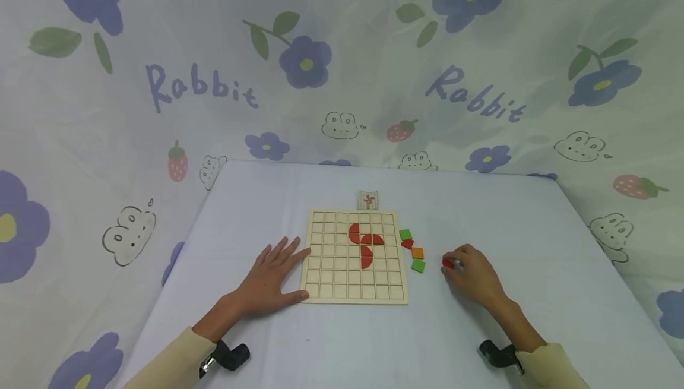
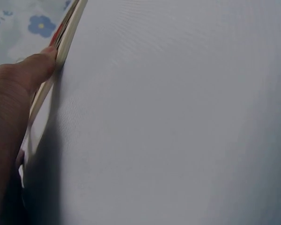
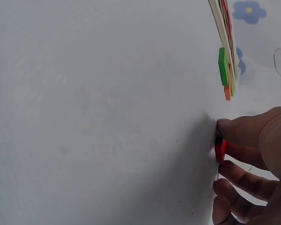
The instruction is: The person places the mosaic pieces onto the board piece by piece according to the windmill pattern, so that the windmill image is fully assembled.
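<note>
A light wooden grid board (image 1: pixel 333 277) lies flat, with several red rounded pieces (image 1: pixel 366 256) set in its squares near the middle. My left hand (image 1: pixel 275 279) is spread at the board's left side, thumb and a fingertip touching its edge; the left wrist view shows the thumb (image 2: pixel 40 68) against that edge. To the right of the board, my right hand (image 1: pixel 472 276) pinches a small red piece (image 3: pixel 220 150) between thumb and fingers, close over the white cloth. Part of that piece is hidden by the fingers.
Beside the board's right edge lie a green square (image 1: pixel 406 234), a red triangle (image 1: pixel 408 244), an orange square (image 1: pixel 417 253) and another green square (image 1: pixel 418 266). A small pattern card (image 1: pixel 367 200) sits behind the board. A printed curtain (image 1: pixel 342 68) hangs around the table.
</note>
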Demonstrator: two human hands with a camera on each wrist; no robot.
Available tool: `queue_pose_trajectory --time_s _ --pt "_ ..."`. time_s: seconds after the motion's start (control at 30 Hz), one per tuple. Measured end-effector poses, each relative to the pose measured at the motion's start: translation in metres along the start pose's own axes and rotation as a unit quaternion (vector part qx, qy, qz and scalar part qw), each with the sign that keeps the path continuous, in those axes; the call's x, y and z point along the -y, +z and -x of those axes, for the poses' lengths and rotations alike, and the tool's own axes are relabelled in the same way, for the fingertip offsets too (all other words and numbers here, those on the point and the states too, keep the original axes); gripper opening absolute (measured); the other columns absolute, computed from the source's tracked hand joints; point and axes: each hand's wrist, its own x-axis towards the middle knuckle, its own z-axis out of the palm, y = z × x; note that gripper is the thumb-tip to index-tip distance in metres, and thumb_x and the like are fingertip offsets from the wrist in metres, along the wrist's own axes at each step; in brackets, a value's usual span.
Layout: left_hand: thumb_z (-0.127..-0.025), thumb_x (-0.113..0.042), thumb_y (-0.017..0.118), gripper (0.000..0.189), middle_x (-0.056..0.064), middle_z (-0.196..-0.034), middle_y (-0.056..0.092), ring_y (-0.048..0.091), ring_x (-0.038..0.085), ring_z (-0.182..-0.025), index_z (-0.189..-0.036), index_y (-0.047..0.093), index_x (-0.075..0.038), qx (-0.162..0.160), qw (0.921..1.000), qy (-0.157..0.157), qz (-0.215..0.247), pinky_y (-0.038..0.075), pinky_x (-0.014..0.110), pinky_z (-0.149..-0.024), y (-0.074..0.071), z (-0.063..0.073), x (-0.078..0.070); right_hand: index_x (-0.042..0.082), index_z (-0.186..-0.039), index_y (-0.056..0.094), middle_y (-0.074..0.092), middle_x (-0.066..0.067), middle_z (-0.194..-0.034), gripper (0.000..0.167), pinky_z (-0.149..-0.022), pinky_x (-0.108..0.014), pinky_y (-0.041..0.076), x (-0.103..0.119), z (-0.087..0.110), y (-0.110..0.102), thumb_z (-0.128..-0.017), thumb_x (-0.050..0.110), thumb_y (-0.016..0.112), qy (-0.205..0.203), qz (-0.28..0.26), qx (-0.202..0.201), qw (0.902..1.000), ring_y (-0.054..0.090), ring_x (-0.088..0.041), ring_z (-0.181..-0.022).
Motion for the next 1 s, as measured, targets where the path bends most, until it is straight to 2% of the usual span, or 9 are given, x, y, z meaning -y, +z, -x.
queue_pose_trajectory --time_s 0.17,0.27,0.7,0.8,1.0 --pt "-0.086 -0.073 0.052 0.086 0.005 -0.162 0.02 0.011 0.03 -0.149 -0.155 0.033 -0.025 -0.009 0.9999 0.002 -0.005 0.011 0.057 -0.115 0.003 0.001 0.001 0.003 -0.095 0.075 0.063 -0.005 -0.088 0.018 -0.062 -0.031 0.051 0.002 -0.002 0.001 -0.079 0.002 0.08 0.006 -0.025 0.004 0.9997 0.056 -0.018 -0.075" --pt "-0.086 -0.073 0.051 0.086 0.004 -0.162 0.019 0.01 0.029 -0.149 -0.155 0.032 -0.026 -0.014 0.9999 0.001 -0.009 0.01 0.056 -0.115 0.004 0.001 0.0 0.004 -0.096 0.074 0.062 -0.002 -0.085 0.017 -0.058 -0.027 0.048 0.003 -0.003 -0.001 -0.08 0.0 0.079 0.018 -0.04 0.017 0.9989 0.054 -0.015 -0.072" --pt "-0.086 -0.073 0.052 0.086 0.005 -0.162 0.022 0.014 0.03 -0.148 -0.155 0.034 -0.026 -0.034 0.9992 -0.001 -0.021 0.013 0.057 -0.115 0.005 0.002 -0.001 0.006 -0.101 0.072 0.061 0.002 -0.083 0.024 -0.065 -0.029 0.052 0.009 -0.012 -0.008 -0.078 -0.002 0.079 0.036 -0.083 0.08 0.9927 0.057 -0.016 -0.075" --pt "-0.085 -0.073 0.053 0.085 0.005 -0.161 0.023 0.015 0.03 -0.148 -0.154 0.035 -0.025 -0.039 0.9991 -0.001 -0.017 0.013 0.057 -0.115 0.005 0.001 -0.001 0.007 -0.101 0.073 0.063 0.003 -0.084 0.025 -0.068 -0.03 0.054 0.009 -0.015 -0.007 -0.078 -0.002 0.079 0.032 -0.084 0.073 0.9933 0.058 -0.016 -0.076" --pt "-0.085 -0.074 0.052 0.085 0.004 -0.162 0.021 0.013 0.029 -0.148 -0.154 0.034 -0.027 -0.03 0.9994 -0.007 -0.013 0.011 0.056 -0.115 0.006 0.0 -0.001 0.004 -0.103 0.073 0.068 -0.005 -0.093 0.023 -0.073 -0.036 0.058 0.017 -0.025 -0.003 -0.082 -0.004 0.076 -0.005 -0.109 0.021 0.9938 0.064 -0.02 -0.082"
